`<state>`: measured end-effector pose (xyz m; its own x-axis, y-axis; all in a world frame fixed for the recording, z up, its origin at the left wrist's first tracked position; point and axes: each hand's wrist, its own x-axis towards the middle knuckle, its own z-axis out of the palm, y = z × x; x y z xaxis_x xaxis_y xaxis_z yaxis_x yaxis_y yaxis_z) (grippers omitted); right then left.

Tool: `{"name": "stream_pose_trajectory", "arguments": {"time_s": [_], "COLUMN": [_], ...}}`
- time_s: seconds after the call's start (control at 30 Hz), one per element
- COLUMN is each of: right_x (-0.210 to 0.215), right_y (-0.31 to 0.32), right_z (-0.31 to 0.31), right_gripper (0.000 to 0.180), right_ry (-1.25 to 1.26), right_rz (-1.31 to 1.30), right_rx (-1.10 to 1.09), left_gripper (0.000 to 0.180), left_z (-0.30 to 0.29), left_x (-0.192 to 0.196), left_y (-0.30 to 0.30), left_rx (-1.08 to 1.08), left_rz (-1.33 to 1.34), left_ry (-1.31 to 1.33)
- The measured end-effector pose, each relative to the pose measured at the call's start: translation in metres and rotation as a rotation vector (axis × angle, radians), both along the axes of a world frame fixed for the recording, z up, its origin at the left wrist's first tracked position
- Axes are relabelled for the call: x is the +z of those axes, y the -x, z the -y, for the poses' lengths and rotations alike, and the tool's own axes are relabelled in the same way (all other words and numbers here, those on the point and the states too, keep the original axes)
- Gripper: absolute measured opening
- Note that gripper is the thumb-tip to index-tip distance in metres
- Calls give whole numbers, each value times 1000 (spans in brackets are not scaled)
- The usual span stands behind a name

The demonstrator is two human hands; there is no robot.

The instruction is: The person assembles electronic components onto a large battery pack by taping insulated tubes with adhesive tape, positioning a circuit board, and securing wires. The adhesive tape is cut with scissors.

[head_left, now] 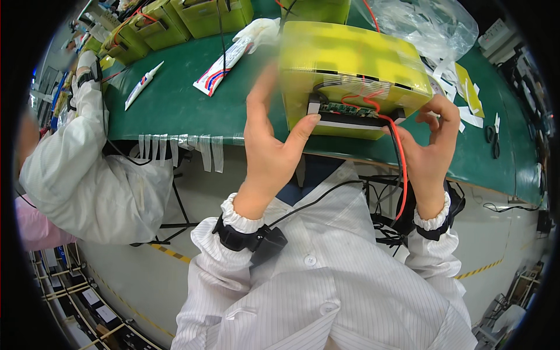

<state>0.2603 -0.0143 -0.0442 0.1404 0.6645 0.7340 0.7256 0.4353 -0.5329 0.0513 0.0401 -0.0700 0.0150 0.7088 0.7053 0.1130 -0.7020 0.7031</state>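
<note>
Grasping yellow pack (356, 55) at left end with left hand (265, 151) and at right end with right hand (429, 160), at near edge of green table (175, 99). Risking, in judgement, a drop from slackened hold; strain on red wire (403, 175), hanging past near edge, from snagging; damage to exposed circuit board (350, 111) from pressing.

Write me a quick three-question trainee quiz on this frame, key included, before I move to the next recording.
1. True or false: the left hand and the right hand are both at the nearest yellow pack.
2. On which side of that pack do the scissors lie? A) Left; B) Right; C) On top.
3. What hangs from the front edge of the green table, left of the left hand?

Key: 1. True. 2. B. 3. Strips of clear tape.
</note>
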Motion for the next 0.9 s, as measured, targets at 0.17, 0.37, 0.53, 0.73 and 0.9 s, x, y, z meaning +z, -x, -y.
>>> {"name": "stream_pose_trajectory", "arguments": {"time_s": [0.17,0.37,0.53,0.73,0.9], "right_x": [2,2,-7,-11,-6], "right_y": [-1,-1,3,10,24], "right_z": [-2,0,1,8,13], "right_gripper": [56,57,49,33,21], "right_ry": [31,5,18,4,25], "right_rz": [-43,31,-66,-45,61], "right_rx": [26,-14,-12,-39,-63], "left_gripper": [66,39,20,21,20], "left_z": [4,15,17,15,16], "left_x": [5,11,8,8,16], "left_y": [4,-7,-7,-7,-7], "left_rx": [-92,444,513,442,411], "left_rz": [-117,-217,-471,-424,-458], "left_ry": [83,-263,-199,-209,-186]}}
